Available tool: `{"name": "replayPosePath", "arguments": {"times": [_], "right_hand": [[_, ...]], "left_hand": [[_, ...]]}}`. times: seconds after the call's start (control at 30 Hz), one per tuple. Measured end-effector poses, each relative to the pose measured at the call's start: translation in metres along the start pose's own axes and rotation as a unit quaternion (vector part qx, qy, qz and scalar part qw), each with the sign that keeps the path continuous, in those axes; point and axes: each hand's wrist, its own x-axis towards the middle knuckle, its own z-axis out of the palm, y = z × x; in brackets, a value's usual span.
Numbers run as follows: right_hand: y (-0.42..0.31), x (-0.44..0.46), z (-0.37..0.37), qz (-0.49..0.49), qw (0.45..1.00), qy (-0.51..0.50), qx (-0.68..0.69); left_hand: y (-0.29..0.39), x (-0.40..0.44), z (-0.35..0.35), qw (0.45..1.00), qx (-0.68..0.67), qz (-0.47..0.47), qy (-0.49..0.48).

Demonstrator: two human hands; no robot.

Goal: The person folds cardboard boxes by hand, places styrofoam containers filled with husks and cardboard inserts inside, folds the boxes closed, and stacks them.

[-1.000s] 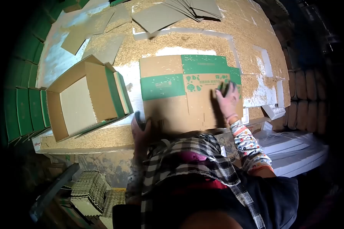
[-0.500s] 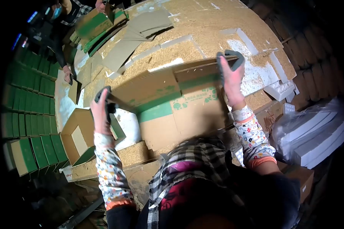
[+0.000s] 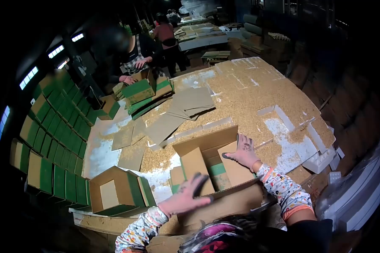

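Cardboard box: the brown box (image 3: 215, 166) stands open-topped on the table (image 3: 257, 95), close to the near edge and directly in front of the person; its walls are raised and green print shows inside.
Left hand: in a pink glove (image 3: 183, 200) with dark fingertips, at the near left corner of the brown box; fingers spread wide, thumb raised apart. Whether they touch the cardboard, I cannot tell.
Right hand: in a matching glove (image 3: 242, 152), at the right side of the brown box; fingers spread, thumb reaching over the right inner panel and touching it, with no closed grip seen.
Near edge: 1 brown panel (image 3: 221, 206) extends from the brown box toward the person's body.
Left of the brown box: 1 other open box (image 3: 116, 192), well apart from it, with a pale base and green outer sides; a strip of tabletop lies between the 2 boxes.
Beyond the brown box: overlapping grey-brown sheets (image 3: 192, 101), then a co-worker (image 3: 141, 52) with 2 gloved hands at a green-and-brown box (image 3: 138, 90).
Right of the brown box: tabletop with tan flakes, then white foam pieces (image 3: 318, 161) at the table's edge.
Far left: rows of green boxes (image 3: 63, 183).
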Motion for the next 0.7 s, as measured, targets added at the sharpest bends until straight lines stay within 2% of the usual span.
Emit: {"name": "replayPosePath", "arguments": {"times": [0.03,0.07,0.1,0.13,0.17,0.2,0.23,0.27,0.3,0.33,0.37,0.4,0.43,0.47,0.5,0.53,0.57,0.6,0.63,0.67,0.7], "right_hand": [[0.012,0.004,-0.013,-0.037,0.979,-0.145,0.135],[0.019,0.019,-0.033,-0.068,0.917,-0.283,0.271],[0.017,0.039,-0.057,-0.097,0.818,-0.405,0.398],[0.010,0.056,-0.101,-0.116,0.876,-0.446,0.146],[0.011,0.067,-0.118,-0.229,0.846,-0.428,0.221],[0.003,0.068,-0.125,-0.197,0.893,-0.325,0.242],[-0.013,0.057,-0.127,-0.159,0.926,-0.219,0.263],[-0.022,0.023,-0.096,-0.248,0.966,-0.079,0.014],[-0.031,-0.021,-0.080,-0.298,0.946,-0.112,-0.067],[-0.021,-0.054,-0.051,-0.423,0.891,-0.079,-0.142],[-0.030,-0.093,-0.049,-0.391,0.895,-0.175,-0.123],[-0.027,-0.109,-0.051,-0.370,0.917,-0.144,-0.026],[-0.017,-0.116,-0.041,-0.304,0.945,-0.122,0.018],[0.005,-0.121,0.003,-0.158,0.980,-0.020,0.117],[0.024,-0.126,0.043,-0.001,0.973,0.083,0.218],[0.033,-0.117,0.036,0.082,0.852,-0.115,0.504],[0.058,-0.122,0.037,-0.242,0.938,-0.102,0.227],[0.038,-0.125,0.017,-0.183,0.934,-0.113,0.285],[0.030,-0.104,-0.011,-0.102,0.841,-0.180,0.499],[0.023,-0.084,-0.039,-0.003,0.698,-0.212,0.684],[0.027,-0.071,-0.060,0.121,0.323,-0.268,0.900]], "left_hand": [[-0.018,0.007,0.013,0.977,-0.052,-0.121,0.169],[-0.038,0.017,0.021,0.933,0.109,-0.205,0.274],[-0.061,0.022,0.039,0.926,0.058,-0.276,0.252],[-0.044,0.018,0.027,0.920,-0.197,-0.284,0.185],[-0.049,0.018,0.034,0.927,-0.198,-0.247,0.200],[-0.054,0.018,0.040,0.933,-0.198,-0.210,0.214],[-0.060,0.020,0.047,0.930,-0.163,-0.184,0.272],[-0.065,0.018,0.053,0.923,-0.130,-0.161,0.326],[-0.074,0.017,0.056,0.910,-0.093,-0.136,0.380],[-0.089,0.014,0.060,0.904,-0.105,-0.146,0.388],[-0.111,0.004,0.069,0.922,-0.139,-0.175,0.316],[-0.132,-0.005,0.079,0.934,-0.167,-0.206,0.241],[-0.130,-0.001,0.067,0.939,-0.230,-0.192,0.169],[-0.129,0.002,0.055,0.934,-0.290,-0.185,0.096],[-0.097,0.002,0.019,0.869,-0.466,-0.164,0.023],[-0.098,0.011,0.006,0.851,-0.490,-0.173,-0.073],[-0.090,0.011,-0.006,0.817,-0.494,-0.245,-0.168],[-0.090,0.003,0.006,0.901,-0.347,-0.243,-0.100],[-0.084,-0.007,0.018,0.953,-0.258,-0.161,-0.008],[-0.078,-0.016,0.030,0.981,-0.141,-0.097,0.095],[-0.087,-0.038,0.050,0.991,-0.073,-0.020,0.113]]}}
